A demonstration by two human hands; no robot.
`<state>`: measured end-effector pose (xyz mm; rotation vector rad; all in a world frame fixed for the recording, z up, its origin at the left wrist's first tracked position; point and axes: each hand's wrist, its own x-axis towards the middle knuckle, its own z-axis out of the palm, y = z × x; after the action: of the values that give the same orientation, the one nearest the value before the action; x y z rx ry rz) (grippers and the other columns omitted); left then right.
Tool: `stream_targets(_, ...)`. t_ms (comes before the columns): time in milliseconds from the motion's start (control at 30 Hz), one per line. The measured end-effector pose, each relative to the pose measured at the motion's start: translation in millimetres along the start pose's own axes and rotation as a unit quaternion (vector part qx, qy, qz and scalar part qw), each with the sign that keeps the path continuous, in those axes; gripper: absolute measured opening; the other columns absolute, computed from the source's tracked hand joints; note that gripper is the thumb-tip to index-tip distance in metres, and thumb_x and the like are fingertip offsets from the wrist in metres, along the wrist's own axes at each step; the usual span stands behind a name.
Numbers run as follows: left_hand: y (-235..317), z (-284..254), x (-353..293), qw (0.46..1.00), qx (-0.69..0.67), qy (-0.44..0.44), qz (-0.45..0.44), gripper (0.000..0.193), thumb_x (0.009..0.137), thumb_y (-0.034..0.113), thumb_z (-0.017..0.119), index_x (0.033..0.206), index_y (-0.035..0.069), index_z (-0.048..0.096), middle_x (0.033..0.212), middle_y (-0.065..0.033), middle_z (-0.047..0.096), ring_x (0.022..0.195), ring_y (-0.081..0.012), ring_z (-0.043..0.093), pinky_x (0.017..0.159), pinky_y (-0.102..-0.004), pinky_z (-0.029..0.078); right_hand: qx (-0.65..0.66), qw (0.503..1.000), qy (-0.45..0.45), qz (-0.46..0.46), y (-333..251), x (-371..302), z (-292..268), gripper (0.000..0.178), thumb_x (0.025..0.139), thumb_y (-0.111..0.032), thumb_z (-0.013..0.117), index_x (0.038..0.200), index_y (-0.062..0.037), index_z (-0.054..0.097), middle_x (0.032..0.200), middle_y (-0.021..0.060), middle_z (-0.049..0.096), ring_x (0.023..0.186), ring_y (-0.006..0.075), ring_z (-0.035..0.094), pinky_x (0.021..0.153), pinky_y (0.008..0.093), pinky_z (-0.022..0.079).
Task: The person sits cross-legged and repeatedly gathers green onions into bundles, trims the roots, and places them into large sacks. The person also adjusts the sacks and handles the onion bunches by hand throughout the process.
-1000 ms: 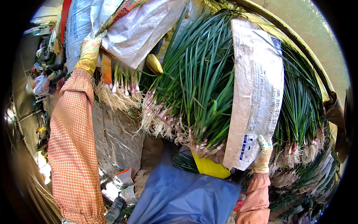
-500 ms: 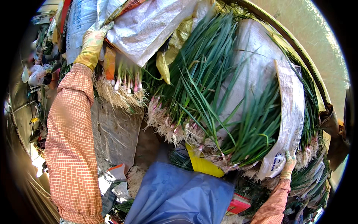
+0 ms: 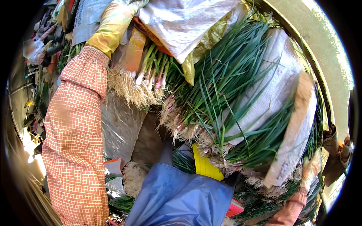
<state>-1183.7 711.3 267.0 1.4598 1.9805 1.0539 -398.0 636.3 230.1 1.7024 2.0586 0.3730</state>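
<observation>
My left hand (image 3: 118, 19), in a yellow-cuffed glove, is closed on the edge of a white woven sack (image 3: 184, 26) at the top; its fingertips are partly cut off by the picture edge. Beneath that sack, bundled green garlic (image 3: 154, 73) shows pinkish-white bulbs and pale roots. A large spread of green garlic (image 3: 226, 64) lies to the right, partly covered by a second white woven sack (image 3: 260, 86) with a folded edge strip. My right hand (image 3: 311, 169), gloved and blurred, is beside the strip's lower end, apart from it.
A curved metal rim (image 3: 307, 56) bounds the pile on the right. A blue apron (image 3: 181, 196) covers my front at the bottom. Near it are a yellow piece (image 3: 205, 164), a red object (image 3: 235, 207) and a grey plastic sheet (image 3: 120, 128). Mixed items crowd the far left.
My right hand has let go of the second sack's strip and moved right; the strip has folded over, showing a tan side. The left hand has moved up and right with its sack.
</observation>
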Motion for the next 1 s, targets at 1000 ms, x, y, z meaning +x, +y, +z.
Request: stream_targets(1000,42,32,-44,0.985,-0.170,-0.027,0.030,0.020,0.086,0.003,0.064,0.106,0.002,0.067,0.081,0.0010,0.065,0.064,-0.0054,0.052,0.058,-0.0228,0.043,0.210,0.854,-0.247,-0.407,-350,65,-63,0.024,0.071,-0.028,0.064,0.072,-0.0045,0.065,0.073,0.0134,0.061,0.073,0.0320,0.063,0.066,0.0415,0.052)
